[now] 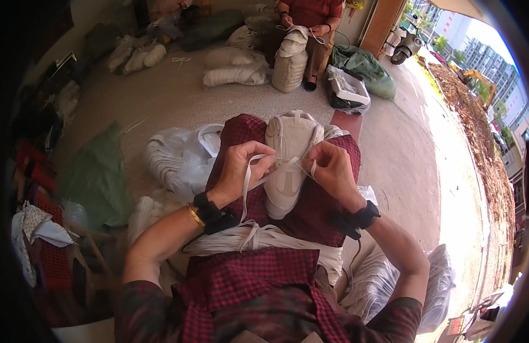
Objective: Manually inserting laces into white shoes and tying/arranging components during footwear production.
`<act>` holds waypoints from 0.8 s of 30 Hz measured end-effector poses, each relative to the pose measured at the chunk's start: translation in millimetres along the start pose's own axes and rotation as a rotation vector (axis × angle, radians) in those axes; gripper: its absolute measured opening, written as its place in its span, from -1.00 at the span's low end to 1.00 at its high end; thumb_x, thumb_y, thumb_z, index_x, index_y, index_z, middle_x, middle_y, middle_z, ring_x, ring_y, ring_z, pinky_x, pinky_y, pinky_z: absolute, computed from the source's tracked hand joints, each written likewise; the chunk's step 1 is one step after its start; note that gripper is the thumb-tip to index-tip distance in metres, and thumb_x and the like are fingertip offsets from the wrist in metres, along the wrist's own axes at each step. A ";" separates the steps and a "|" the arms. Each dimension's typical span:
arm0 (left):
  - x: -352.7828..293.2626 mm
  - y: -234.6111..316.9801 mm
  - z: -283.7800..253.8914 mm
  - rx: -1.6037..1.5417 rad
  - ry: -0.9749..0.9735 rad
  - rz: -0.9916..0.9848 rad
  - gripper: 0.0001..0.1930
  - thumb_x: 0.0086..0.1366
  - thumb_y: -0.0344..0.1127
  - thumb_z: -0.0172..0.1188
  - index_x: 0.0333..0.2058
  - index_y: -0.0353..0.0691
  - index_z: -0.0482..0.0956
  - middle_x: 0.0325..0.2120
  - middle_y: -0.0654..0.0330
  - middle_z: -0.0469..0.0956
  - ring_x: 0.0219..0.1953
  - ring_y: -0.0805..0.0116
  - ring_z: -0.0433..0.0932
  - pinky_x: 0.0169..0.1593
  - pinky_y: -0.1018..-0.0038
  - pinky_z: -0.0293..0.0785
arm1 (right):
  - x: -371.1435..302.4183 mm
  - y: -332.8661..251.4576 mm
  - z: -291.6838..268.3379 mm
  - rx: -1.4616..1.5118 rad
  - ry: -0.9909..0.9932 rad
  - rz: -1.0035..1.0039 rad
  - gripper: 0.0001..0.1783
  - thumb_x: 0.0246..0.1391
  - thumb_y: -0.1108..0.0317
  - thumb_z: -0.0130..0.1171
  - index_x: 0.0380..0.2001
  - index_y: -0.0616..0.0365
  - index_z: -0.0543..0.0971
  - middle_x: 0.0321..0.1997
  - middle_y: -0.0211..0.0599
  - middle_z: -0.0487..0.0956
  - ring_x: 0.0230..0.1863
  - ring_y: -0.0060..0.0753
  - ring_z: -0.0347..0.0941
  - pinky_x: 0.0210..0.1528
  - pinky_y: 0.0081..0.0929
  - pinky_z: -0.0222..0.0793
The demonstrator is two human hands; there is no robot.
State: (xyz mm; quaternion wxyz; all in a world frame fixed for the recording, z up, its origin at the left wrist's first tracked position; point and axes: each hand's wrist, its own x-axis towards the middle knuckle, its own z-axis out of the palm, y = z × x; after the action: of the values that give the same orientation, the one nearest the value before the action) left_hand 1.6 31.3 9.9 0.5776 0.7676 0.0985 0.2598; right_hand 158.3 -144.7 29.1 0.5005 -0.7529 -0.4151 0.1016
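A cream sneaker (284,197) lies on my lap over a red-and-black checked apron (241,254), its toe toward me. I cannot tell whether it has a sole. White shoelace (245,191) crosses over its tongue. My left hand (244,170) is closed, pinching one lace at the shoe's left side, and a long length hangs below it. On the other side my right hand (334,171) pinches the other lace end between thumb and fingers. A thick bundle of white laces (276,239), tied in the middle, lies across my lap nearer me.
Bagged stacks of pale shoe parts (173,157) stand left of my knees, with another plastic bag (378,280) at my right. Ahead, a person (310,17) in red handles laces over stacked shoe parts (289,71). A white box (349,88) and green sack (364,68) sit beyond my right knee.
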 end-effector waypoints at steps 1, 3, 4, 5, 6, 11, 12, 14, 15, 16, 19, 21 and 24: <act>-0.6 -2.3 2.2 -0.012 0.019 0.029 -0.83 0.30 -0.39 0.29 -0.21 -0.36 0.64 -0.41 0.23 0.67 -0.42 0.57 0.60 -0.30 0.60 0.55 | -1.6 -3.2 -2.9 0.012 -0.007 0.033 -0.87 -0.03 0.41 0.35 -0.48 0.20 0.58 -0.61 -0.52 0.51 -0.55 -0.76 0.35 -0.49 -0.64 0.27; -0.8 -0.2 2.7 0.047 0.064 0.103 -0.86 0.28 -0.41 0.30 -0.23 -0.35 0.63 -0.41 0.24 0.67 -0.41 0.60 0.59 -0.31 0.61 0.54 | -2.8 -6.6 -3.5 -0.007 -0.001 0.027 -0.86 -0.02 0.43 0.36 -0.48 0.19 0.56 -0.60 -0.55 0.51 -0.54 -0.77 0.35 -0.49 -0.65 0.26; -1.5 0.5 2.7 0.071 0.083 0.135 -0.87 0.27 -0.42 0.30 -0.24 -0.35 0.62 -0.41 0.25 0.66 -0.40 0.61 0.58 -0.31 0.61 0.54 | -3.6 -7.8 -3.5 0.004 -0.005 0.034 -0.86 -0.02 0.43 0.36 -0.48 0.19 0.56 -0.59 -0.56 0.51 -0.54 -0.78 0.35 -0.50 -0.66 0.25; -2.6 -0.5 1.7 0.071 0.092 0.129 -0.87 0.27 -0.42 0.30 -0.24 -0.35 0.62 -0.41 0.25 0.66 -0.40 0.61 0.58 -0.31 0.61 0.54 | -3.4 -7.3 -3.0 0.004 -0.015 0.034 -0.86 -0.02 0.43 0.36 -0.48 0.19 0.56 -0.59 -0.56 0.51 -0.54 -0.78 0.35 -0.50 -0.66 0.25; -1.6 -1.0 0.8 0.054 0.110 0.133 -0.88 0.27 -0.43 0.30 -0.25 -0.35 0.62 -0.41 0.26 0.65 -0.40 0.61 0.58 -0.32 0.61 0.53 | -3.1 -7.3 -3.2 0.022 -0.022 0.043 -0.85 -0.02 0.43 0.36 -0.47 0.19 0.55 -0.59 -0.57 0.51 -0.54 -0.78 0.35 -0.50 -0.66 0.25; -0.5 -4.8 -1.0 -0.006 0.101 0.128 -0.89 0.25 -0.46 0.30 -0.27 -0.35 0.61 -0.42 0.28 0.64 -0.38 0.62 0.57 -0.32 0.62 0.53 | -2.5 -8.3 -3.9 0.013 -0.028 0.067 -0.83 0.00 0.42 0.38 -0.45 0.18 0.54 -0.57 -0.58 0.52 -0.53 -0.79 0.35 -0.50 -0.68 0.27; 0.9 -5.2 -0.3 0.002 0.106 0.146 -0.89 0.24 -0.46 0.30 -0.28 -0.35 0.61 -0.42 0.28 0.64 -0.38 0.62 0.57 -0.32 0.63 0.53 | -2.0 -7.7 -4.5 0.025 -0.032 0.070 -0.83 0.01 0.42 0.38 -0.45 0.18 0.54 -0.57 -0.58 0.52 -0.53 -0.80 0.35 -0.50 -0.68 0.27; 1.3 -5.4 0.0 0.010 0.113 0.164 -0.89 0.24 -0.46 0.30 -0.28 -0.35 0.61 -0.41 0.28 0.64 -0.38 0.62 0.58 -0.32 0.63 0.53 | -2.0 -8.9 -4.3 0.035 -0.037 0.074 -0.82 0.01 0.41 0.39 -0.45 0.17 0.54 -0.57 -0.58 0.52 -0.53 -0.80 0.35 -0.50 -0.69 0.28; 1.4 -3.5 0.3 0.037 0.112 0.162 -0.90 0.23 -0.46 0.29 -0.29 -0.35 0.61 -0.41 0.28 0.64 -0.38 0.62 0.58 -0.32 0.63 0.53 | -2.8 -11.9 -4.8 0.050 -0.037 0.090 -0.82 0.01 0.41 0.39 -0.45 0.17 0.54 -0.57 -0.58 0.53 -0.53 -0.81 0.35 -0.50 -0.69 0.28; 1.8 -2.4 0.9 0.065 0.111 0.160 -0.91 0.23 -0.47 0.29 -0.31 -0.35 0.61 -0.41 0.28 0.64 -0.38 0.62 0.59 -0.32 0.64 0.53 | -3.3 -13.4 -5.4 0.065 -0.037 0.105 -0.81 0.01 0.41 0.40 -0.46 0.17 0.54 -0.57 -0.58 0.53 -0.53 -0.81 0.35 -0.50 -0.70 0.28; 4.2 -6.8 3.8 0.045 0.113 0.148 -0.93 0.22 -0.48 0.28 -0.34 -0.34 0.60 -0.41 0.28 0.64 -0.39 0.62 0.60 -0.33 0.63 0.54 | -3.1 -9.1 -6.6 0.090 -0.034 0.093 -0.81 0.01 0.41 0.40 -0.46 0.17 0.54 -0.57 -0.58 0.53 -0.53 -0.82 0.36 -0.50 -0.71 0.28; 4.6 -9.0 6.7 0.036 0.125 0.141 -0.93 0.20 -0.49 0.28 -0.34 -0.34 0.60 -0.42 0.27 0.64 -0.38 0.61 0.61 -0.32 0.62 0.55 | -2.6 -8.6 -6.2 0.098 -0.038 0.087 -0.82 0.02 0.41 0.39 -0.47 0.17 0.54 -0.57 -0.58 0.53 -0.53 -0.82 0.36 -0.51 -0.71 0.28; 6.9 -8.0 12.1 0.147 0.135 0.228 -0.93 0.16 -0.52 0.26 -0.35 -0.34 0.60 -0.44 0.23 0.63 -0.37 0.56 0.62 -0.31 0.59 0.56 | -2.2 -7.3 -5.8 0.095 -0.045 0.075 -0.83 0.02 0.41 0.38 -0.46 0.18 0.55 -0.58 -0.59 0.54 -0.54 -0.82 0.36 -0.51 -0.71 0.27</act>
State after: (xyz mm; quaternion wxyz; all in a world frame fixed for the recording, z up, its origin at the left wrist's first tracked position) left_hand 14.8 26.8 2.0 0.4785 0.7949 0.0681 0.3668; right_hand 156.3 -149.1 37.5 0.5220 -0.7408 -0.3926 0.1569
